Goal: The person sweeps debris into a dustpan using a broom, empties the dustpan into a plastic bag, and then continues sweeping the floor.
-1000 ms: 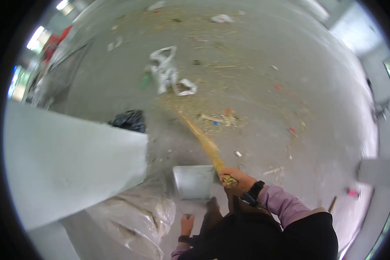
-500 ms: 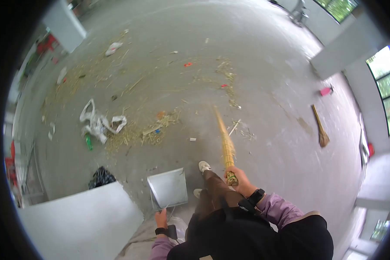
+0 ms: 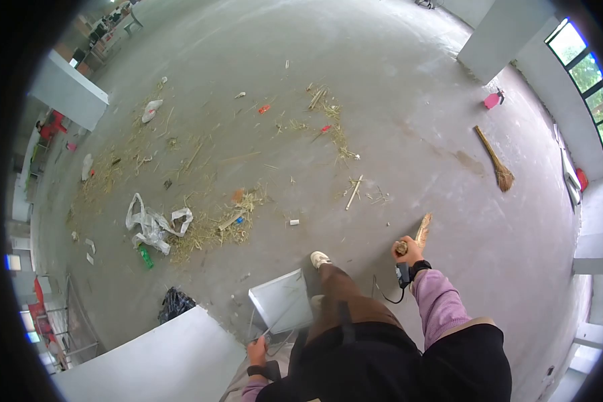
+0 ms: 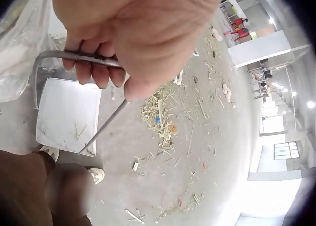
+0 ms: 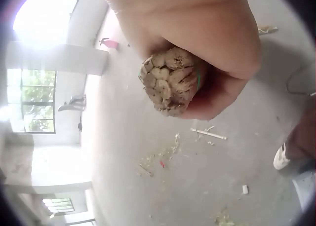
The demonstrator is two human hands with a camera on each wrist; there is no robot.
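My left hand (image 3: 258, 350) grips the thin bent metal handle (image 4: 91, 58) of a white dustpan (image 3: 275, 301). In the left wrist view the fingers curl over this bar, and the pan (image 4: 69, 115) hangs below, with a few bits of straw on it. Out to the right, my right hand (image 3: 409, 252) holds a straw broom (image 3: 423, 231) by the butt of its handle. The right wrist view shows the bundled stalk ends (image 5: 170, 80) sticking out of the curled fist; the broom's far end is mostly hidden behind the hand.
Straw litter (image 3: 201, 234) lies ahead on the grey floor, with a white plastic bag (image 3: 151, 224) and a green bottle (image 3: 145, 258). A black bag (image 3: 175, 305) sits behind a white panel (image 3: 154, 362). Another broom (image 3: 494, 159) and a pink spray bottle (image 3: 494, 99) are to the right.
The view has turned right. My right hand has swung the broom outward to the right, away from the litter. The left hand and dustpan have come more into view.
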